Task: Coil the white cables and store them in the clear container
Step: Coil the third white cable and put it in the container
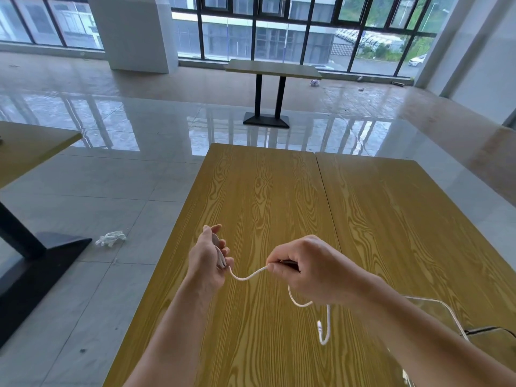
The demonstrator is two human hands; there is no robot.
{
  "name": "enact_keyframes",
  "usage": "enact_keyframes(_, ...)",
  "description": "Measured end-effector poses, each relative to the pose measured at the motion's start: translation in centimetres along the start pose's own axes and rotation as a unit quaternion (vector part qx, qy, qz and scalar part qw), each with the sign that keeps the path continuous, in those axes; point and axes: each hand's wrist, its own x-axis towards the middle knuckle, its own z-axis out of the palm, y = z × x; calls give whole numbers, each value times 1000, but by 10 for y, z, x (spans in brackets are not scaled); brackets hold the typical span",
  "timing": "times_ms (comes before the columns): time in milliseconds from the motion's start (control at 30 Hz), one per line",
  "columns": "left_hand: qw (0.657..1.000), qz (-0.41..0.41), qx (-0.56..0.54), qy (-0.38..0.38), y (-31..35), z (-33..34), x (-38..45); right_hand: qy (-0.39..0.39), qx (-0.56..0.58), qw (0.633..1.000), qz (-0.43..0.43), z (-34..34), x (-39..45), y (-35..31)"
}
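both hands are up over the wood table [265,191], a white cable [247,276] strung between them. the left hand [208,256] stands palm inward, fingers loosely curled around what looks like the cable's plug end or a few gathered turns; i can't tell which from here, only that something pale sits against the palm. the right hand [312,268] is closed, thumb and forefinger pinched on the cable where it leaves the fist. something dark shows inside that grip, too hidden to name.

between the hands the cable sags in a soft curve, and below the right hand its tail drops, loops and dangles free above the table, ending in a small connector. i'd judge it light, limp and a bit springy: it will hold no shape unless pinned, so each turn wants trapping under the left thumb, with the right hand feeding it in near the coil rather than far down the tail.

the clear container [446,311] sits at the near right, partly behind the right forearm. a dark cable [485,329] crosses its rim; a pale scrap shows low down, but what else lies inside i can't make out.
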Motion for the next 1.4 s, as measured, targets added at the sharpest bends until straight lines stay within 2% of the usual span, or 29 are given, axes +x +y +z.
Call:
enact_keyframes(233,979,-26,180,-87,-3,13,-18,77,4,997,0,-4,5,3)
enact_keyframes(367,941,-29,293,-166,-3,18,-31,86,-9,996,-1,-7,9,8)
enact_keyframes(500,901,-49,349,-252,-2,23,-45,130,1,991,19,-10,13,15)
enact_keyframes(600,867,-59,361,-339,-2,23,-49,153,3,988,36,-10,14,23)
enact_keyframes(700,851,-78,324,-406,0,23,-51,148,4,988,54,-8,13,30)
enact_keyframes(867,826,-51,340,-446,5,27,-60,140,29,988,53,-7,10,34)
enact_keyframes(967,841,-64,310,-438,7,25,-61,143,36,987,55,-8,10,35)
enact_keyframes(1067,875,-50,250,-411,10,22,-56,136,62,986,75,-8,7,40)
enact_keyframes(1167,919,-8,208,-334,17,16,-48,112,81,985,101,-7,2,48)
enact_keyframes(1267,952,-5,134,-274,24,11,-42,92,94,984,118,-7,-3,54)
enact_keyframes(1400,979,0,86,-187,24,12,-38,54,87,985,141,-7,-8,59)
